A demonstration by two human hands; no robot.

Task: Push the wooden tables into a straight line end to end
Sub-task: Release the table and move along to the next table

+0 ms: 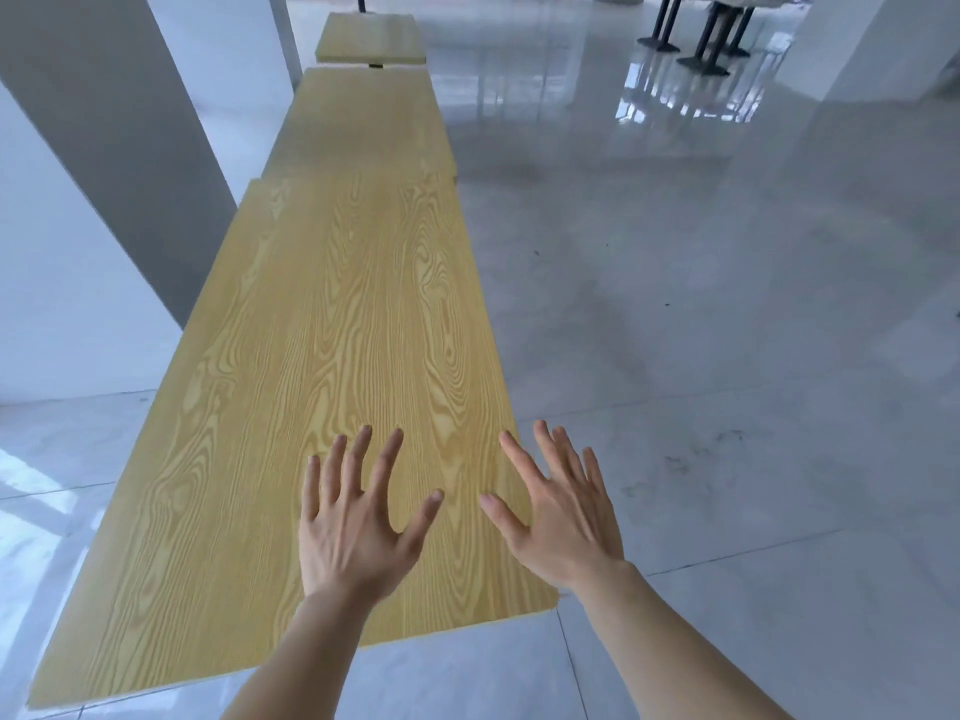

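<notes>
Both forearms are reaching in from the near edge. Left hand [353,522] and right hand [561,517] are hovering palm-down over the near right part of the nearest wooden table [322,356], fingers spread wide, gripping nothing. Can't tell whether the palms are touching the top.

Nearest table is butting against the middle table [358,122], but its far edge is sitting slightly left of the middle one's, so there's a small step at the joint. Far table [371,39] is lying beyond a narrow visible gap, roughly on the same axis.

Likely step: nudging the nearest table into line. Doing it well probably means pressing flat, pushing low and slow, biasing right to kill the offset, and sighting down the right edges. Glossy floor [701,304] looks slick, so overshoot is the risk. Black table bases [701,49] are standing far right, well apart.
</notes>
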